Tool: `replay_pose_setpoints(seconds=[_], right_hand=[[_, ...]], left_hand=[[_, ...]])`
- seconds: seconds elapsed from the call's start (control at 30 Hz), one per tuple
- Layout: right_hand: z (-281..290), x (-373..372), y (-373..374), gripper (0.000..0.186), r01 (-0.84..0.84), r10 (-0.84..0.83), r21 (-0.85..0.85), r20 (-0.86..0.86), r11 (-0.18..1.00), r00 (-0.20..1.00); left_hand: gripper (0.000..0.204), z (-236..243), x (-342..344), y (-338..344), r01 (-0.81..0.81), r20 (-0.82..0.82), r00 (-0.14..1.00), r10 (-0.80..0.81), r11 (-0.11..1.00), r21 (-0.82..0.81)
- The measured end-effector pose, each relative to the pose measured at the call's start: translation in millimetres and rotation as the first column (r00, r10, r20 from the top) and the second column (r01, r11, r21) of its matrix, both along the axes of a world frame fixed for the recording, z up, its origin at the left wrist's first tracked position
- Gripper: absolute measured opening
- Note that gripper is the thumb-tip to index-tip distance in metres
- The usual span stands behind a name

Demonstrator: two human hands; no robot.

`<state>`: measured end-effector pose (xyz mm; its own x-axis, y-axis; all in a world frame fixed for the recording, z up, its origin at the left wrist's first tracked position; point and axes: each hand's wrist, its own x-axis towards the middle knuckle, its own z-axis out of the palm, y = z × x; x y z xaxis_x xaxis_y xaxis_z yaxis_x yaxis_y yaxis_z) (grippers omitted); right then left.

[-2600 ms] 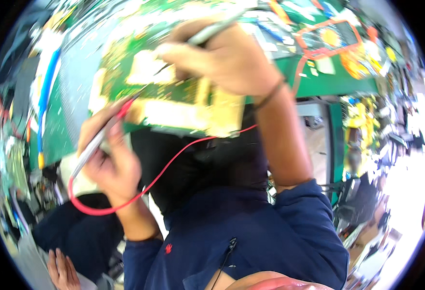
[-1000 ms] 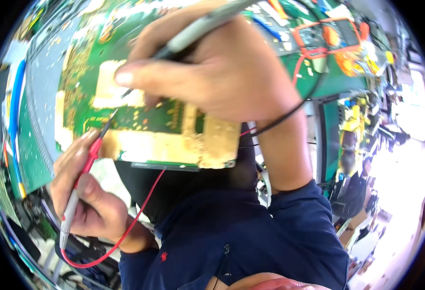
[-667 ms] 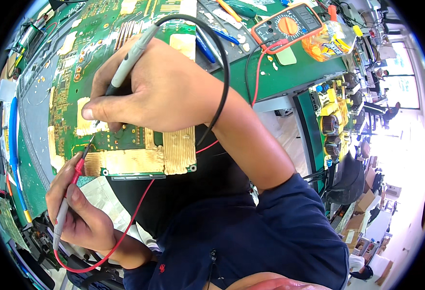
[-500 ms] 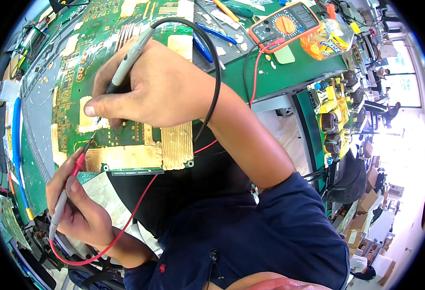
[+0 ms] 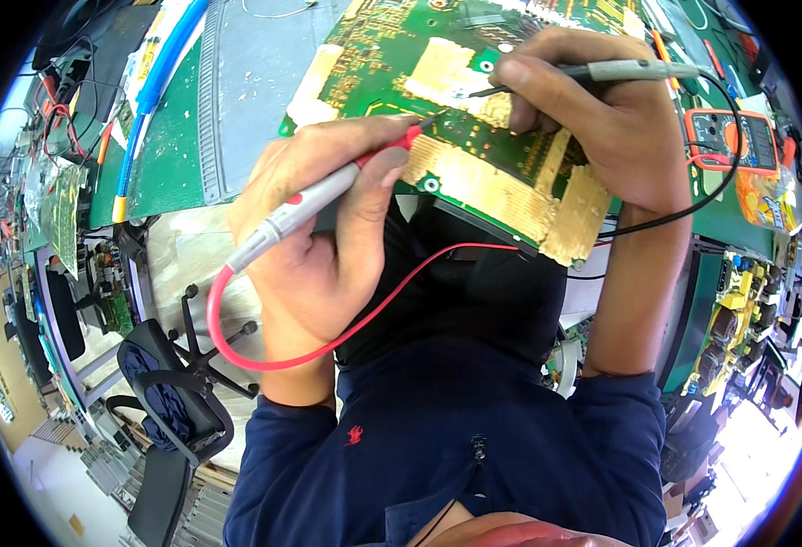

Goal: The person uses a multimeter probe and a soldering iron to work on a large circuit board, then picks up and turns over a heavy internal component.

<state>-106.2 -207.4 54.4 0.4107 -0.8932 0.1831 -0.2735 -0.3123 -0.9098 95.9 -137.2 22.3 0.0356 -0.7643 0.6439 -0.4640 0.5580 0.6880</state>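
A large green circuit board [image 5: 364, 77] with ribbed tan patches [image 5: 483, 173] reaches past the table's near edge. My left hand [image 5: 314, 237] is closed around a grey test probe [image 5: 296, 210] with a red collar and red lead. Its dark tip is at the board's surface, between two tan patches. Closed on a second grey test probe [image 5: 638, 70], this one with a black lead [image 5: 734, 155], is my right hand [image 5: 606, 128]. That probe slants nearly flat, its thin tip pointing left over a tan patch. Whether either tip touches metal I cannot tell.
An orange-rimmed multimeter [image 5: 734, 141] lies at the right, beside an orange-yellow packet [image 5: 770, 202]. A grey mat [image 5: 264, 64] and a blue tool [image 5: 168, 68] are on the left. An office chair [image 5: 168, 392] stands at lower left, and a component-filled board [image 5: 738, 310] at far right.
The board, multimeter and both hands have shifted rightward in view. Both hands keep their probes. The black-lead probe now lies flatter, and my left hand reaches higher in the picture.
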Motion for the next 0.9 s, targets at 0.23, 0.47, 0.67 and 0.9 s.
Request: replay_pose_setpoints(seconds=[0.23, 0.47, 0.67, 0.9], right_hand=[[0.9, -0.9, 6.1, 0.019, 0.158, -0.159, 0.029, 0.033, 0.987, 0.987], [3.4, 4.5, 11.4, 0.023, 0.384, -0.385, 0.045, 0.039, 0.922, 0.922], [-0.9, 5.2, 12.1, 0.021, 0.451, -0.452, 0.053, 0.001, 0.891, 0.892], [-5.7, 9.2, 15.6, 0.020, 0.514, -0.522, 0.092, 0.140, 0.853, 0.841]], left_hand=[[0.016, 2.0, 7.8, 1.6, 0.126, 0.084, 0.988, -0.132, 0.989, 0.073], [0.024, -5.1, 7.5, -6.9, 0.191, 0.015, 0.981, -0.192, 0.981, 0.033], [0.026, -20.6, 9.8, -8.2, 0.170, -0.070, 0.983, -0.172, 0.985, -0.038], [0.041, -10.3, 5.0, -15.7, 0.198, -0.126, 0.972, -0.200, 0.980, -0.028]])
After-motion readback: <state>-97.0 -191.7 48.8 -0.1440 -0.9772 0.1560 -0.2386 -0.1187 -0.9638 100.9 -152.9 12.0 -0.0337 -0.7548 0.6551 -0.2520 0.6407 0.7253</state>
